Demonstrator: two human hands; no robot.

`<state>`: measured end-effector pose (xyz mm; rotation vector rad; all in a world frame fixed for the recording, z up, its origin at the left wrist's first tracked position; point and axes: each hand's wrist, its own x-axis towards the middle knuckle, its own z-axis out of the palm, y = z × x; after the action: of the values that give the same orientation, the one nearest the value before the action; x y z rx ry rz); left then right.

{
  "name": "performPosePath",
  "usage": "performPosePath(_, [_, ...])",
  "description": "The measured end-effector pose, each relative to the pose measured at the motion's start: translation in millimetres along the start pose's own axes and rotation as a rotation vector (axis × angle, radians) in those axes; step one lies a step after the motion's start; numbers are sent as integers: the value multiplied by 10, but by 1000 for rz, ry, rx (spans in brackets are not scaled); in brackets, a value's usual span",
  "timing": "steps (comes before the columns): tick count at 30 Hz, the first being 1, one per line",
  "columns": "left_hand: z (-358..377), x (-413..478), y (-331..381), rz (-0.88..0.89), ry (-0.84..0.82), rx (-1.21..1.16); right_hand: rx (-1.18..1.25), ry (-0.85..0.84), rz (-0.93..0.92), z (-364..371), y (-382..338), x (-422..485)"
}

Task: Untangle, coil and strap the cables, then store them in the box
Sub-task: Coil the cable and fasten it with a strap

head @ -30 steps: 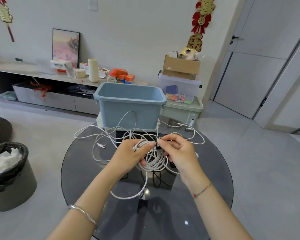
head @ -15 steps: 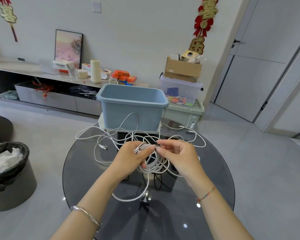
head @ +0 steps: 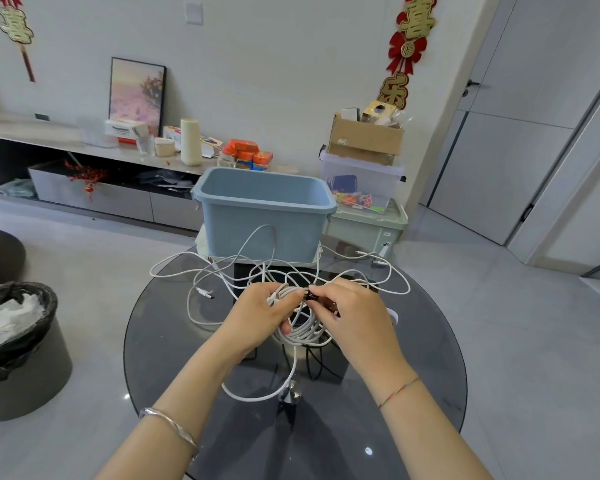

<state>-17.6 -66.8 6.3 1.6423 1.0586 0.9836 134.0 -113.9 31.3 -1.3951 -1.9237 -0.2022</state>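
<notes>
Above the round dark glass table, my left hand grips a coil of white cable at its top. My right hand pinches a small black strap against that coil, thumb and fingertips meeting the left hand's. One loose end of the coil hangs down in a loop over the table. Behind the hands lies a tangle of white cables with a plug end at the left. The open light-blue box stands at the table's far edge.
A black-lined bin with white waste stands on the floor at the left. Behind the box are a clear bin with toys, a cardboard box on it, and a low shelf with clutter. A door is at the right.
The hands have stayed together at the coil; the right fingers have shifted slightly on the black strap. The view has tilted a little, so everything sits slightly lower.
</notes>
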Motion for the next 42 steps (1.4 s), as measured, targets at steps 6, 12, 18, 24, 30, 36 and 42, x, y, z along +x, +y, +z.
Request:
performPosePath(6, [-17,6,3,8,-2,-39,37,37,-11,10,22,-25])
performPosePath(12, [8,-20,19,11,-6,-42,327,21,316,51,107,-24])
performPosePath(18, [22,-40,34,12,9,-36,568,-35,439,73,131,-21])
performPosePath(24, [29,-32,39,-3,16,-36,656,-57,452,85,168,-14])
performPosePath(30, [28,-17,33,0,11,-42,656,-64,430,72,156,-22])
performPosePath(36, [37,-8,12,0,-34,-45,651,-42,453,56,173,-18])
performPosePath(42, [32,-16,14,7,-64,-63,299,-17,253,77,253,-41])
